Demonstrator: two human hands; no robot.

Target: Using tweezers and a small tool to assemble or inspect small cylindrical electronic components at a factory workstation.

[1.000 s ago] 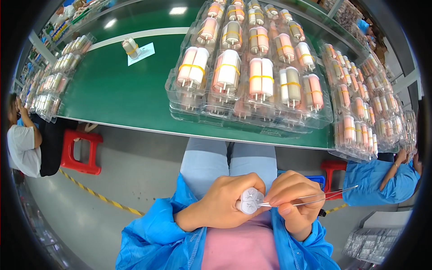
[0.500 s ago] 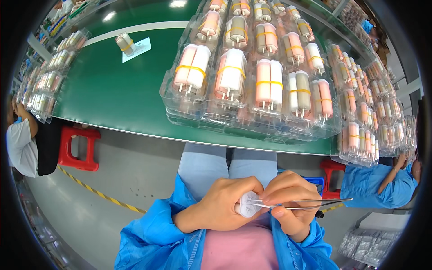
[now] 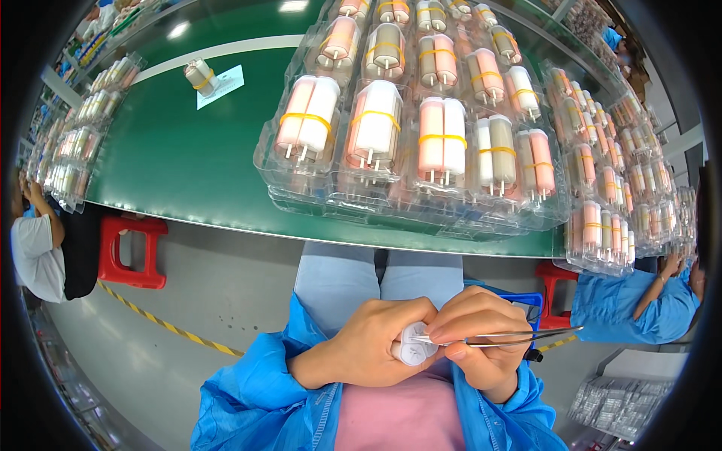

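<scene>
My left hand [image 3: 365,342] is closed around a white cylinder [image 3: 413,353] above my lap, its round lobed end face turned towards my right hand. The rest of the cylinder is hidden in the fingers. My right hand [image 3: 481,334] pinches a pair of metal tweezers [image 3: 530,337] between thumb and fingers. The tweezers' tips meet the cylinder's white end face; whether they grip anything there is too small to tell. Their other end sticks out to the right, past my knuckles.
On the green table [image 3: 173,158] ahead lies a stack of clear plastic trays [image 3: 338,192] with banded pink, white and grey cylinder pairs. One banded pair [image 3: 200,77] stands by a paper card [image 3: 222,88]. More trays [image 3: 602,233] stand right. Red stools [image 3: 135,252] and co-workers sit either side.
The tweezers have shifted slightly left and tilted, with my right hand closer to the cylinder's end. My left hand keeps its hold. The view has turned slightly.
</scene>
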